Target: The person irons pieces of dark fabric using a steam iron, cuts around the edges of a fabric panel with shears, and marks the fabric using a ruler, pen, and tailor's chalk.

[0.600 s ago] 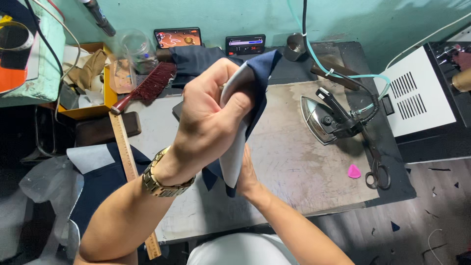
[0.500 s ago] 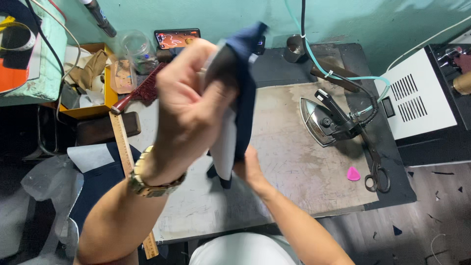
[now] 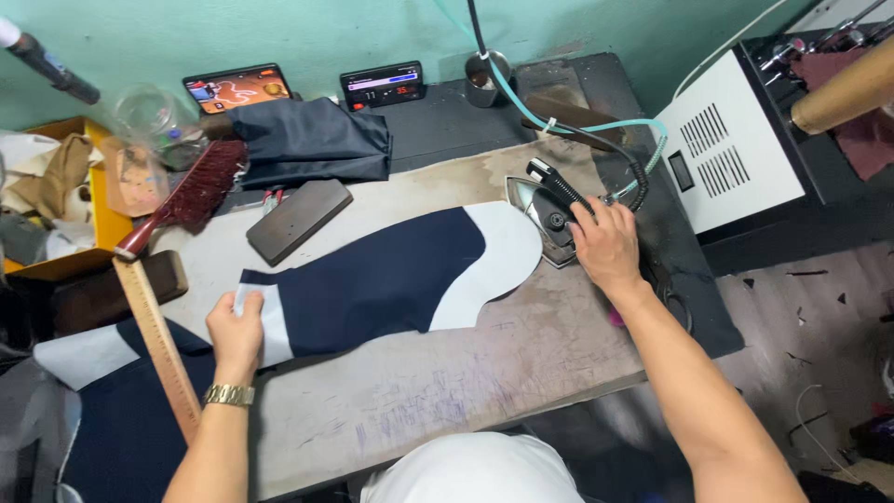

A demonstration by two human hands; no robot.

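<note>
Left hand (image 3: 236, 328) on fabric piece (image 3: 391, 275) — right hand (image 3: 605, 244) seemingly gripping iron (image 3: 545, 210)

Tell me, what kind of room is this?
Probably a tailor's or sewing workshop. A navy cloth piece lies flat on a worn pressing table, the right hand reaches a steam iron, and a wooden ruler sits nearby.

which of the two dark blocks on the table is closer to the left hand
The brown block at the table's left edge, beside the wooden ruler; the flat one lies farther up.

Red brush (image 3: 191, 194), wooden ruler (image 3: 156, 345), dark block (image 3: 298, 220) — folded navy cloth (image 3: 312, 140) behind.
</note>
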